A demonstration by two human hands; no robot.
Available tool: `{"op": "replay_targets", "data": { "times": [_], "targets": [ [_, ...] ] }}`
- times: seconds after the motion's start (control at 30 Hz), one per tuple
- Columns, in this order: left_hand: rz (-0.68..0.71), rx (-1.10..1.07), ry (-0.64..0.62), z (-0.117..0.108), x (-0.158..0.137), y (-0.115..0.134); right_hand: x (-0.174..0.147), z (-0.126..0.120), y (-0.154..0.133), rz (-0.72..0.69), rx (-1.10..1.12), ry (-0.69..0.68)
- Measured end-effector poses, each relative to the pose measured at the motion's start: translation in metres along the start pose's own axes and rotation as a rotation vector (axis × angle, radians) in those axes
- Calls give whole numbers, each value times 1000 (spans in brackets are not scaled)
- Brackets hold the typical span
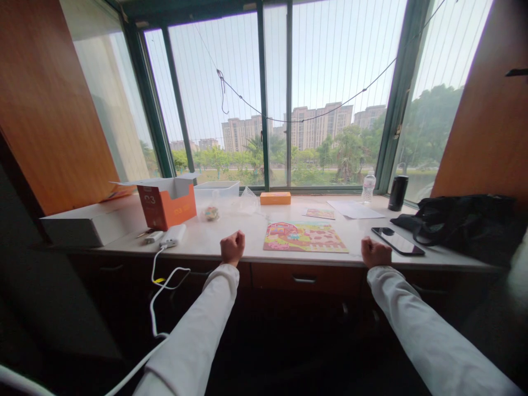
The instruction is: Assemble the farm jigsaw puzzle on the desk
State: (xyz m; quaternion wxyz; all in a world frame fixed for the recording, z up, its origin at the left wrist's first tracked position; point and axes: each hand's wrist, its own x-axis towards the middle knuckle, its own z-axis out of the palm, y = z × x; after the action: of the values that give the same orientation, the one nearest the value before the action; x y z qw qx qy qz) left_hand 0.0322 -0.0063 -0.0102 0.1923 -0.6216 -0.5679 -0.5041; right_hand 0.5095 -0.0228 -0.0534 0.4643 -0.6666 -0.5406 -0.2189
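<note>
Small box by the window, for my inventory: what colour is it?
The small box is orange; head view.

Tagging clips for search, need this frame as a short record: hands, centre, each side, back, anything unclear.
Left hand: fist, no object visible in it
Right hand: fist, no object visible in it
Centre: picture board, flat on table, between the hands
Left side: open orange box, white corded unit
Right side: phone, black bag
Back: small orange box, clear bottle upright
Unclear: whether either fist touches the table
</note>
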Motion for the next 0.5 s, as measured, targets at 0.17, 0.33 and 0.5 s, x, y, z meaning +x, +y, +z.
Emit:
{"op": "replay_targets", "data": {
  "times": [0.17, 0.33, 0.5],
  "targets": [
    [1, 8, 10, 1, -1, 0, -2, -1, -1, -13, -13, 11],
    [20, 6, 46, 1, -2, -1, -3, -2, -3, -35, 2, 45],
    [25, 4, 58, -1, -3, 0, -4, -5, -3, -67, 18, 77]
  ]
}}
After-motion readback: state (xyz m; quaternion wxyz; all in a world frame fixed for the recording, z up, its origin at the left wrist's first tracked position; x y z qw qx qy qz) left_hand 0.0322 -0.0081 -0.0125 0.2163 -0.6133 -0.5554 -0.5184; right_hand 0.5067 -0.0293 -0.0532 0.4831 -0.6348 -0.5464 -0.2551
